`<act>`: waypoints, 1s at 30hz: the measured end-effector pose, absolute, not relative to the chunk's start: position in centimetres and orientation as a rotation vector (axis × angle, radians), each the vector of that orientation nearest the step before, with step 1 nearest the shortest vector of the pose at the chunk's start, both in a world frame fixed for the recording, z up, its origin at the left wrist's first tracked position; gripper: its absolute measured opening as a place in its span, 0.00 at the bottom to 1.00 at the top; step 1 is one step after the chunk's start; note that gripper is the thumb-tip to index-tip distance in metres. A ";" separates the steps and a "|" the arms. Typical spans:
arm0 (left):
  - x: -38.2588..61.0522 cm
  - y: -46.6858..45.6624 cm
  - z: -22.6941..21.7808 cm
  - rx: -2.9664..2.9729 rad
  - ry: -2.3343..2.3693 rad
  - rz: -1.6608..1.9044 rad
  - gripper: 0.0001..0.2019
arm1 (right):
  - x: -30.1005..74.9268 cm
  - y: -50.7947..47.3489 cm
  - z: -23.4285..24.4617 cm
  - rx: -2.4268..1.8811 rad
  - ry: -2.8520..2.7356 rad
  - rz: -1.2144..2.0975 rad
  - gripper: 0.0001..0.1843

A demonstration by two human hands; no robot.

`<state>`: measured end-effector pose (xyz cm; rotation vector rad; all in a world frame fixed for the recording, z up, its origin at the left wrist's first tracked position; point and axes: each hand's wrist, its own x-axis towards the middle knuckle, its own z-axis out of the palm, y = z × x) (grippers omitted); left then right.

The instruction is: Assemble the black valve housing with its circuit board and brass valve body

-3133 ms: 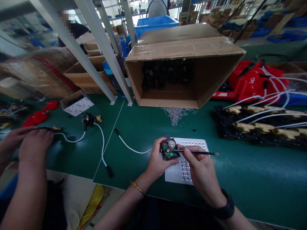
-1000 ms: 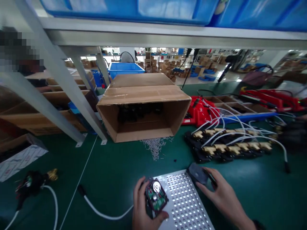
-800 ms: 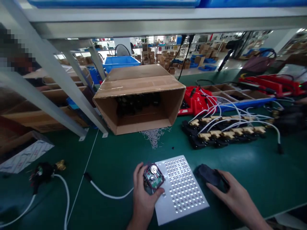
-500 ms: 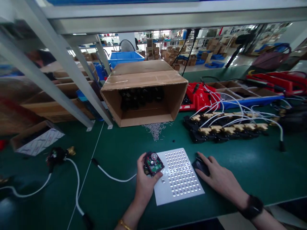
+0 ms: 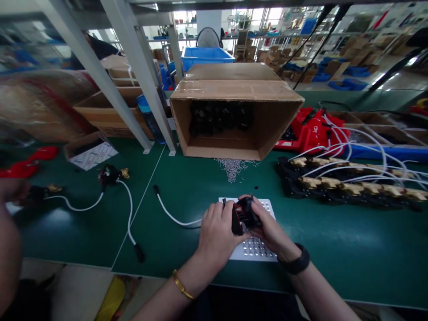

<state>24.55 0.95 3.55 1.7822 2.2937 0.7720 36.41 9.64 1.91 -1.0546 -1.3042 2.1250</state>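
A green bench (image 5: 334, 249) fills the lower half of the frame. At upper centre a cardboard box (image 5: 234, 116) lies on its side with its open mouth toward the person and dark parts stacked inside. A scatter of small metal pins (image 5: 234, 167) lies just in front of it. To the right of centre runs a row of brass fittings (image 5: 351, 187) with white leads, and red housings (image 5: 314, 131) sit behind them.

Just below centre a white perforated plate (image 5: 257, 249) lies flat on the bench. Above its near half both hands meet around a small black module (image 5: 243, 215). The left hand (image 5: 217, 234) wraps it from the left, fingers curled closed on its side. The right hand (image 5: 269, 229) closes on it from the right and over the top, pressing what looks like a dark cover onto it. The module sits between the two palms, tilted on edge, with a strip of red showing at its left face. Its white cable (image 5: 174, 216) trails off left across the bench, so the long run of the piece points toward the left hand's side.

At the far left edge another person's arm (image 5: 10, 249) is partly in view, near a second cabled piece (image 5: 110, 174).
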 end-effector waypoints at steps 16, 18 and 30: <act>24.4 1.0 2.9 1.735 2.264 0.944 0.40 | 36.5 9.3 2.7 -0.932 -2.054 1.384 0.17; 24.3 0.9 2.3 1.710 2.189 0.970 0.37 | 36.6 9.0 2.3 -0.991 -2.033 1.341 0.17; 22.8 0.0 -1.3 1.249 1.859 1.362 0.36 | 39.2 9.7 1.7 -1.419 -2.440 0.495 0.23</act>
